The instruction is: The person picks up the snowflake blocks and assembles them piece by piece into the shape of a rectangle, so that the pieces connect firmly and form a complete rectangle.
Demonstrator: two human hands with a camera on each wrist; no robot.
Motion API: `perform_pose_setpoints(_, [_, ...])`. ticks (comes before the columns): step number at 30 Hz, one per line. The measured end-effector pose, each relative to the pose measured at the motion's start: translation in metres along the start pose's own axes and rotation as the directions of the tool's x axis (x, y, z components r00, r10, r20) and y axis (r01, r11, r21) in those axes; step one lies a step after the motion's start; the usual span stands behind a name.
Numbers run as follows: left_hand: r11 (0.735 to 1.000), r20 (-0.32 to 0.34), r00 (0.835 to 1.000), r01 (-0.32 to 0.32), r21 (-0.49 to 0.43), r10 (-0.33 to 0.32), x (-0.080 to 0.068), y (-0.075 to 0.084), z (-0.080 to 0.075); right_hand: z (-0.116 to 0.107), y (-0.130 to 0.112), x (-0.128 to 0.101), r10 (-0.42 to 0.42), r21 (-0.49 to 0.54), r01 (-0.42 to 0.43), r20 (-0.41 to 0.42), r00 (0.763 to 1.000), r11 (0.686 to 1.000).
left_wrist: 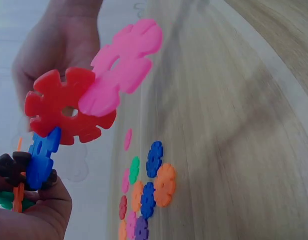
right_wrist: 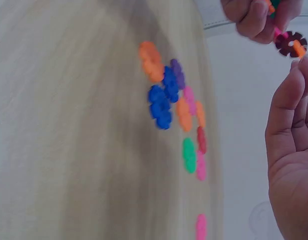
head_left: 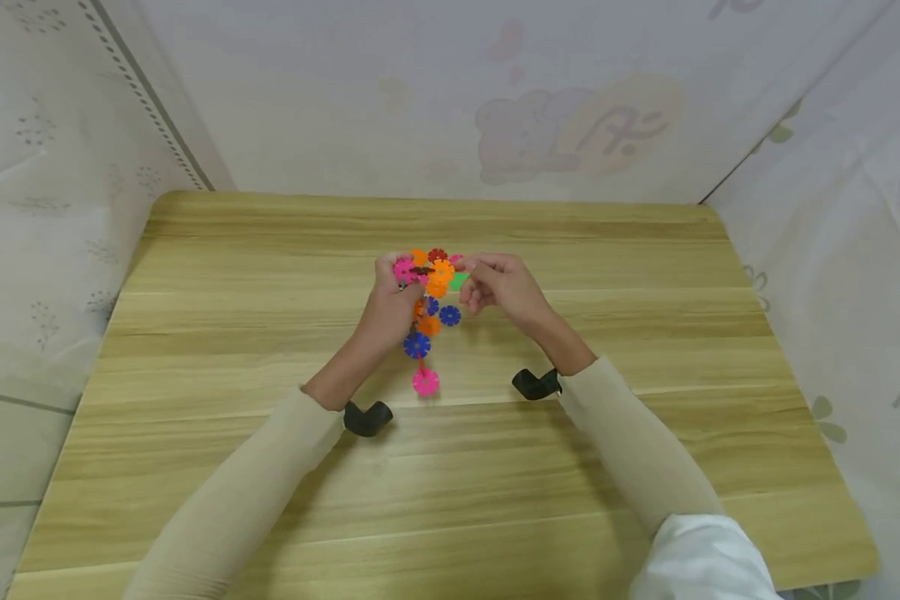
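Holding a cluster (head_left: 429, 287) of snap-together plastic discs above the middle of the table (head_left: 645, 433), we grip it with our left hand (head_left: 390, 304), fingers curled round its left side. Our right hand (head_left: 498, 283) pinches the cluster's right edge near a green disc (head_left: 458, 281). A blue disc (head_left: 417, 344) and a pink disc (head_left: 425, 381) hang below it. Loose discs (left_wrist: 146, 192) lie on the table

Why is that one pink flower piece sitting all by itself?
It is not broken. The pink flower piece lies on the wooden table nearer the person than the loose pile. The left hand holds the joined cluster. Nothing looks damaged.
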State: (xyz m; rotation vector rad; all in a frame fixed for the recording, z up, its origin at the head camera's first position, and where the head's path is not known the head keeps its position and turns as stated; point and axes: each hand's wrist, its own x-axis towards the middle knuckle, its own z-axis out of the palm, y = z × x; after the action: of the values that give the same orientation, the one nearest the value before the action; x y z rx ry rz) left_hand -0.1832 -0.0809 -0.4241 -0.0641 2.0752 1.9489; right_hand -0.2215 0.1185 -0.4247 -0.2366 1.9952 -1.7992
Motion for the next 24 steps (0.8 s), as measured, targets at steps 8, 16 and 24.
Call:
perform_pose_setpoints(8, [0.999, -0.022, 1.0, 0.007, -0.046, -0.008, -0.003, -0.002, -0.003, 0.0, 0.021, 0.008, 0.071, -0.078, -0.072, -0.021, 0.997, 0.994])
perform_pose_setpoints(16, [0.998, -0.055, 0.998, -0.015, -0.056, 0.012, -0.004, -0.003, -0.003, 0.003, 0.036, 0.013, 0.117, -0.126, -0.118, -0.01, 0.993, 0.985])
perform_pose_setpoints(24, [0.998, -0.061, 0.998, -0.022, -0.051, 0.019, -0.004, -0.005, -0.002, 0.009, 0.045, 0.013, 0.18, -0.2, -0.174, 0.014, 0.984, 0.964])
